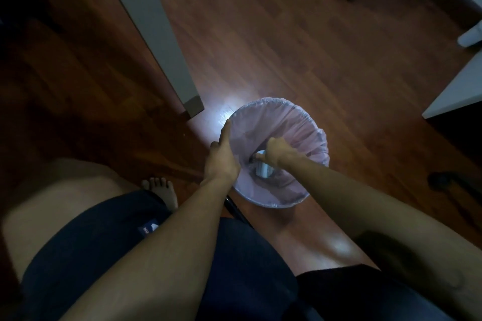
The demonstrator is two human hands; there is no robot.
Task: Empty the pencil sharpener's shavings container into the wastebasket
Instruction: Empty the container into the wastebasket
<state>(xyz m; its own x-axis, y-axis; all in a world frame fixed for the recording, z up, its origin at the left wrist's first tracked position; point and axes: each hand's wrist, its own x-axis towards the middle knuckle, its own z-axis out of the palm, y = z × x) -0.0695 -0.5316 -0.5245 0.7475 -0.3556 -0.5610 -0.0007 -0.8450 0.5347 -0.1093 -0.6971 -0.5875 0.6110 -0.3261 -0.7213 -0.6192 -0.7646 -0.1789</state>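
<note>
Container (pixel 264 170) gripped beneath right hand (pixel 273 150), inside wastebasket (pixel 300 122).

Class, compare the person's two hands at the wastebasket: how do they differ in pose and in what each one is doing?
1. The left hand lies flat along the rim of the wastebasket; the right hand reaches down inside it.
2. The left hand's fingers are stretched out; the right hand is curled shut.
3. The left hand holds nothing; the right hand grips a small pale container.

Both are bare and over the lined wastebasket.
</note>
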